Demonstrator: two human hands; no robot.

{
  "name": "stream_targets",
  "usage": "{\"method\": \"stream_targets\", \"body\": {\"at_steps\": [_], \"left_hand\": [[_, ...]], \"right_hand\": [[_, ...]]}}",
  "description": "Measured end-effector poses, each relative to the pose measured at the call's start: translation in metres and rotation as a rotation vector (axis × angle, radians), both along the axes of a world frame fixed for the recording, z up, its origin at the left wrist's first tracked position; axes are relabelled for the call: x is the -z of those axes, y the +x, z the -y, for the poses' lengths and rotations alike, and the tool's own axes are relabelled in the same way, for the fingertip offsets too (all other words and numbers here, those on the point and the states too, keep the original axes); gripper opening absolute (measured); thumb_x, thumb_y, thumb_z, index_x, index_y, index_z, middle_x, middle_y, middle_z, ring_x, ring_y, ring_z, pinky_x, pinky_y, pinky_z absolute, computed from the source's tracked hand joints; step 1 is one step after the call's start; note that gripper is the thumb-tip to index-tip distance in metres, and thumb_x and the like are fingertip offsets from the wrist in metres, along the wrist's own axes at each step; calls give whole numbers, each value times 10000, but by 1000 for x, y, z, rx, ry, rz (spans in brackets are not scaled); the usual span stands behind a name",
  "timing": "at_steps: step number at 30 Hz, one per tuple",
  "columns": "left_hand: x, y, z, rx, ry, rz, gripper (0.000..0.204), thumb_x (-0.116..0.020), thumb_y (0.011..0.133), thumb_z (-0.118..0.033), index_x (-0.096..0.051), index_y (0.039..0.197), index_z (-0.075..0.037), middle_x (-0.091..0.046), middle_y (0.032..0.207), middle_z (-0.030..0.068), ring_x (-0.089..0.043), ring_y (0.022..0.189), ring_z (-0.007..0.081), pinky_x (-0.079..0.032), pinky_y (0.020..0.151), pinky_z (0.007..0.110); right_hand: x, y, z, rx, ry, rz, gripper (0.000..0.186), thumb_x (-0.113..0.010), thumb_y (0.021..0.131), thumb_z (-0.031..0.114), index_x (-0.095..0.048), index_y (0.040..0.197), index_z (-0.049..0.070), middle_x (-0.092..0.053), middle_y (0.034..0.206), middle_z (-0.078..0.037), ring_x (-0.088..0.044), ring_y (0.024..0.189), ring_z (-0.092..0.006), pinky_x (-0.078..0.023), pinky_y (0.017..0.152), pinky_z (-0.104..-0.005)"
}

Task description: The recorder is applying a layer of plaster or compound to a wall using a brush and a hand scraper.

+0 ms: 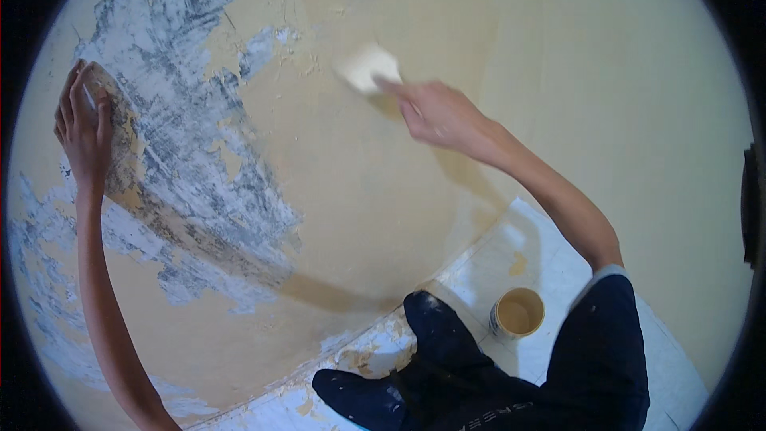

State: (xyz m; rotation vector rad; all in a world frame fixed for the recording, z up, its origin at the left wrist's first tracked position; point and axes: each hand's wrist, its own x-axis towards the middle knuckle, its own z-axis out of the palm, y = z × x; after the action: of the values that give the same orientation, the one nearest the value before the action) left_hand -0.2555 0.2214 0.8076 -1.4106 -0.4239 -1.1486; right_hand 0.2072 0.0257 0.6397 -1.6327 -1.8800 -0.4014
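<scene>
Paint in a beige tone covers much of the wall (351, 199), with a broad grey-and-white bare patch (191, 128) running from its upper left down toward its lower edge and more patchy areas at the far left. The left hand (84, 132) lies at the patch's left side, open, its fingers extended and slightly apart, seemingly resting on the surface. The right hand (443, 116) is closed around the handle of a pale scraper (372, 69), which is over the beige part of the wall, right of the patch; blur hides whether its blade touches. The white floor (550, 243) meets the wall along a slanting edge, where beige flakes (363, 363) are strewn beside two dark, white-spotted shoes (437, 319). Near the floor's upper corner stands a round pot (495, 321), beige inside, between the shoes and the dark right sleeve (602, 343) with its light cuff.
</scene>
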Motion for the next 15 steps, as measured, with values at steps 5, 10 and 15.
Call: {"method": "stream_targets", "body": {"at_steps": [5,10,15], "left_hand": [[1,3,6,-25,-42,14,429,-460,1049,-404,-480,1453,-261,-441,1542,-21,-393,1428,191,-271,1182,399],[-2,1,4,-33,-29,-24,443,-461,1047,-413,-473,1460,-255,-432,1551,-17,-393,1430,199,-276,1179,406],[1,-1,-2,-12,14,-21,450,-459,1044,-430,-464,1466,-275,-432,1551,-31,-393,1430,194,-271,1189,401]], "right_hand": [[-53,30,4,-182,366,58,510,-489,870,85,-579,1371,74,-613,717,-224,-603,638,-369,-491,646,-484],[-90,15,-36,-138,517,42,526,-496,888,75,-542,1413,81,-557,646,-198,-551,566,-328,-472,623,-460],[-5,0,4,-42,142,-36,493,-512,880,126,-586,1367,108,-649,742,-239,-636,662,-401,-514,644,-505]]}}
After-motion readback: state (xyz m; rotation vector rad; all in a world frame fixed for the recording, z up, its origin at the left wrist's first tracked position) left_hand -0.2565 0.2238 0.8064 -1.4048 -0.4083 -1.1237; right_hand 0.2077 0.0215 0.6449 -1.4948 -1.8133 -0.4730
